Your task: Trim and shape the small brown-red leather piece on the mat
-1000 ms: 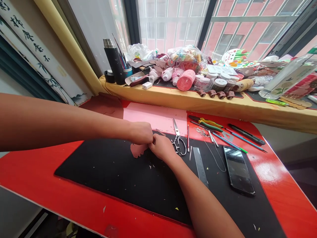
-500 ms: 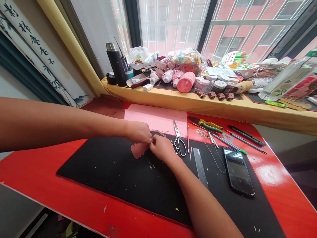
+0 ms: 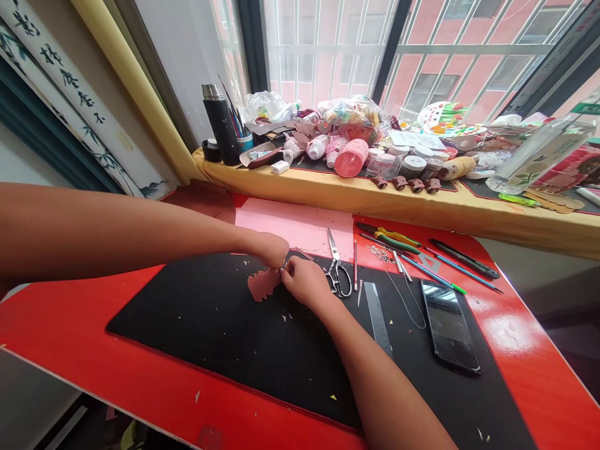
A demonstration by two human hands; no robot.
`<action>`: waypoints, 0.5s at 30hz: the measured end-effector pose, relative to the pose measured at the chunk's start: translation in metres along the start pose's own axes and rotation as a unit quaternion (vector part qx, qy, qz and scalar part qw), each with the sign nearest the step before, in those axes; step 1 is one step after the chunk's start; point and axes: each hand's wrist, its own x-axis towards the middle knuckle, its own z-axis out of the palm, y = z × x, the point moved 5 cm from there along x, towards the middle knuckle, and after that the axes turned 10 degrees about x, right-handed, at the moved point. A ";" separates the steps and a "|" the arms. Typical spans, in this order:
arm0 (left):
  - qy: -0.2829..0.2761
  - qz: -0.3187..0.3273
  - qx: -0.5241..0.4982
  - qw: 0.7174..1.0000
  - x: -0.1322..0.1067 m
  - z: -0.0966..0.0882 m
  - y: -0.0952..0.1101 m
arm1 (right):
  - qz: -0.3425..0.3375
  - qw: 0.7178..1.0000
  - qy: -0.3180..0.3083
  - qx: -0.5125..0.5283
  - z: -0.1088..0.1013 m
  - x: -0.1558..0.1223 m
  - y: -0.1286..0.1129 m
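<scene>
Both hands meet over the black mat point(image 3: 225, 331). My left hand point(image 3: 272, 249) is closed, its knuckles up and its fingertips mostly hidden. Close against it, my right hand point(image 3: 307, 282) pinches the right end of a reddish-brown, thin flat piece point(image 3: 262, 285) with a scalloped lower edge. A tiny shiny bit shows between the fingertips of both hands, too small to name. Just right of my right hand, metal-handled scissors point(image 3: 338, 275) lie with their blades pointing away. Another narrow brown strip point(image 3: 304, 254) lies behind my right hand.
Pink sheet point(image 3: 295, 222) lies behind the hands. To the right are a pencil point(image 3: 355, 265), steel ruler point(image 3: 377, 319), small metal rings point(image 3: 379, 253), pliers point(image 3: 394, 239), wire loop point(image 3: 412, 306) and phone point(image 3: 450, 328). A cluttered sill point(image 3: 281, 187) holds a black flask point(image 3: 221, 128).
My left hand has shifted slightly right and its wrist has turned, uncovering more of the mat's back edge. My right hand and the scalloped piece stay nearly in place.
</scene>
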 end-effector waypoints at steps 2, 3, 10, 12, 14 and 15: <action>-0.037 0.029 0.018 0.999 -0.001 0.000 0.002 | -0.006 1.000 0.002 0.002 0.000 0.000 0.000; -0.048 0.046 0.026 0.997 -0.003 0.000 0.003 | -0.013 1.000 0.003 0.003 0.000 0.000 -0.001; -0.034 0.152 0.045 0.987 -0.020 -0.012 0.015 | -0.025 0.999 0.010 -0.021 0.000 0.000 -0.001; -0.034 0.158 0.052 0.985 -0.020 -0.010 0.016 | -0.026 0.999 0.009 -0.022 0.000 0.000 -0.001; -0.040 0.147 0.060 0.987 -0.017 -0.004 0.014 | -0.027 0.999 0.007 -0.017 0.000 0.000 -0.001; -0.039 0.125 0.058 0.990 -0.015 0.000 0.011 | -0.026 1.000 0.007 -0.013 0.000 0.000 0.000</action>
